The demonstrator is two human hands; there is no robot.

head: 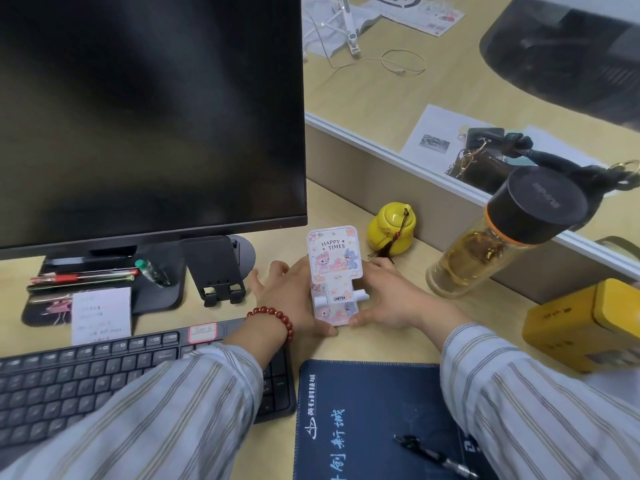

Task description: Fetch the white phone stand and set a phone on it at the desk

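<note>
The white phone stand, printed with pink cartoon figures and "HAPPY TIMES", stands upright on the desk between the monitor and a yellow jar. My left hand holds its left side, thumb at the base. My right hand grips its right side and base. No phone rests on it, and no phone shows anywhere in view.
A black monitor fills the left. Under it sit a black phone stand, pens and a note. A keyboard lies front left, a dark mouse pad with a pen front centre. A yellow jar, tea bottle and yellow box stand right.
</note>
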